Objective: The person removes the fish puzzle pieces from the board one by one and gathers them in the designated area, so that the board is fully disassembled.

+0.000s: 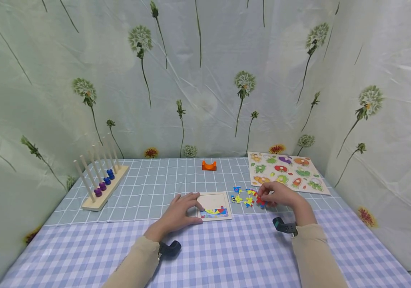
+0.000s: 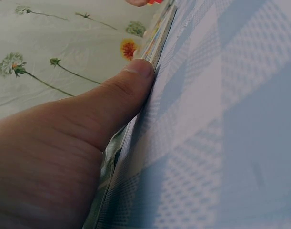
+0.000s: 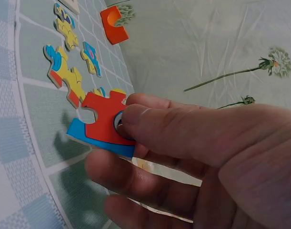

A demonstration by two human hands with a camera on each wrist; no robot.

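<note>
My right hand [image 1: 279, 195] pinches a red and blue jigsaw piece [image 3: 105, 117] between thumb and fingers, just above the table. Part of a round white and black mark on the piece shows beside the thumb. Several loose yellow, blue and red jigsaw pieces [image 1: 238, 199] lie to the left of this hand. A shallow wooden puzzle tray [image 1: 212, 197] lies left of them, with fitted pieces [image 1: 215, 213] along its lower part. My left hand [image 1: 178, 212] rests on the tray's left side, its thumb [image 2: 131, 81] against the lower left corner and its other fingers spread over the left edge.
A wooden peg stand [image 1: 104, 194] with purple and blue beads stands at the left. An orange curved block [image 1: 209, 166] sits at the back. A vegetable knob-puzzle board [image 1: 286, 172] lies back right, close to my right hand. A floral curtain [image 1: 205, 80] encloses the table.
</note>
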